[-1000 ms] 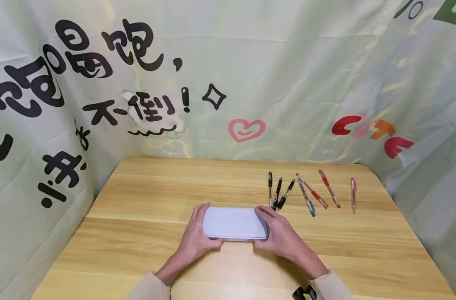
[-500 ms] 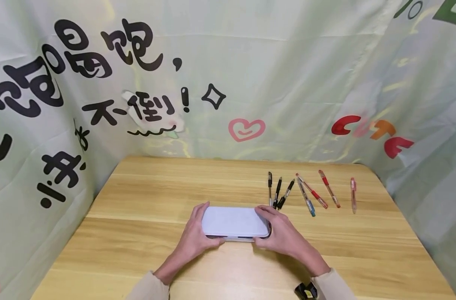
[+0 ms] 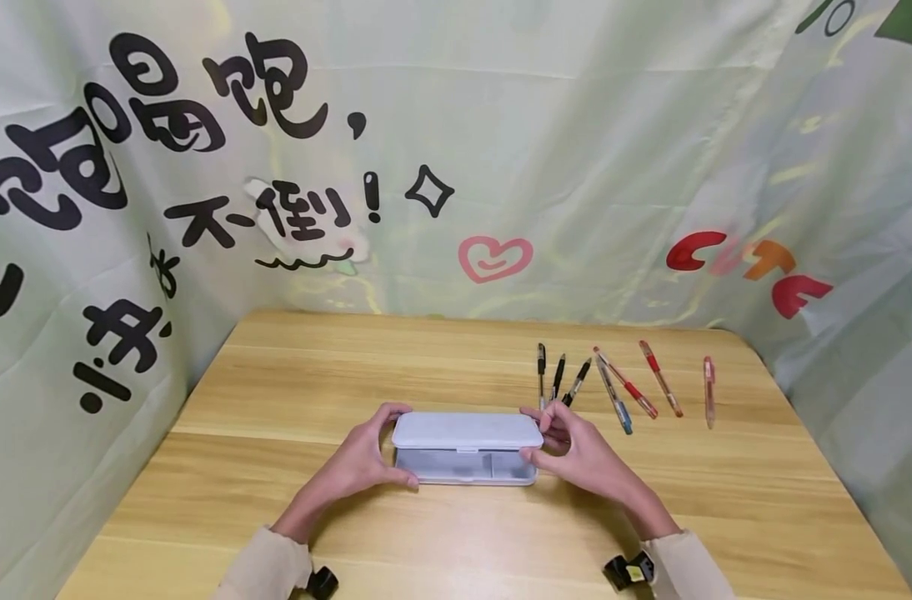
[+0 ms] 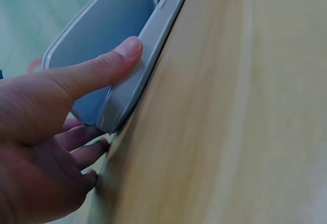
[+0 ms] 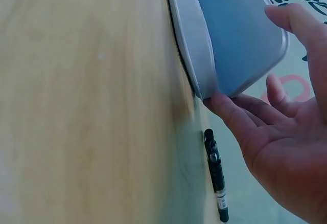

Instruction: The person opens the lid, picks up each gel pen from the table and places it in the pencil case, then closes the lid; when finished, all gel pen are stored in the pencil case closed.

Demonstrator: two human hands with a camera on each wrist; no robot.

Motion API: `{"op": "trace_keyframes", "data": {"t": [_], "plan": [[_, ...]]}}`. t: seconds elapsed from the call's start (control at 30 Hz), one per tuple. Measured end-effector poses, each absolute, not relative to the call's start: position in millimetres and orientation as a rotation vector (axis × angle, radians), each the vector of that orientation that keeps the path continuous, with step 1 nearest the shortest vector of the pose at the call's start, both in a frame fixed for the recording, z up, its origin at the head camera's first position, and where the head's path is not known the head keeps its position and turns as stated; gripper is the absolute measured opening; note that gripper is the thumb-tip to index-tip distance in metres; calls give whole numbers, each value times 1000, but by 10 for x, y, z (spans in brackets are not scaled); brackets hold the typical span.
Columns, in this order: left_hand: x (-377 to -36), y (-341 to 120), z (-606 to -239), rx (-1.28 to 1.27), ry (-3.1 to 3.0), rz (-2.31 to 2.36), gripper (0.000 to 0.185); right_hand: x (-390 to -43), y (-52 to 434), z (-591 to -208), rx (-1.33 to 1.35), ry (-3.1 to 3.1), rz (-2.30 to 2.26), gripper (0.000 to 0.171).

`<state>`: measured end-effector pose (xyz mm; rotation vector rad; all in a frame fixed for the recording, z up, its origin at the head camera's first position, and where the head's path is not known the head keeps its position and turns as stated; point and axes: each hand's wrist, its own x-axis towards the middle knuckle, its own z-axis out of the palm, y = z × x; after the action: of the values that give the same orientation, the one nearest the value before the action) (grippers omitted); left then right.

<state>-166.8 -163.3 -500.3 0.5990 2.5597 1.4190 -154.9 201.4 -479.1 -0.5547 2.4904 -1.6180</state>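
Note:
A pale grey pencil case lies near the front middle of the wooden table, its lid raised off the base. My left hand holds the case's left end; its thumb presses on the base's edge, and the lid stands above it. My right hand pinches the right end of the lid, where its fingers touch the corner of the case. Inside, the base shows a divider; I see nothing else in it.
Several pens lie in a row right of the case: black ones, a blue one, red ones and a pink one. One black pen lies just behind my right hand. A printed cloth backdrop encloses three sides.
The lid has swung up from shut to raised. My right hand lifted with the lid's end, and my left hand slid a little left and forward along the base.

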Motion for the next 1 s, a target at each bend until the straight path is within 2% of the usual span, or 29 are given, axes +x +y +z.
{"op": "trace_keyframes", "data": {"t": [0.4,0.67,0.8,1.0], "plan": [[-1710,-1605,-5004,492,2653,1377,114,-1597,2062,-4766,-400,2432,-1768,28],[-1706,-1596,-5044,513,2685,1376,106,-1593,2039,-4787,-286,2410,-1838,31],[-1708,-1616,-5092,561,2674,1407,101,-1601,2028,-4848,-389,2428,-1846,36],[-1687,-1661,-5106,588,2676,1429,96,-1609,2015,-4910,-539,2449,-1741,60]]}}
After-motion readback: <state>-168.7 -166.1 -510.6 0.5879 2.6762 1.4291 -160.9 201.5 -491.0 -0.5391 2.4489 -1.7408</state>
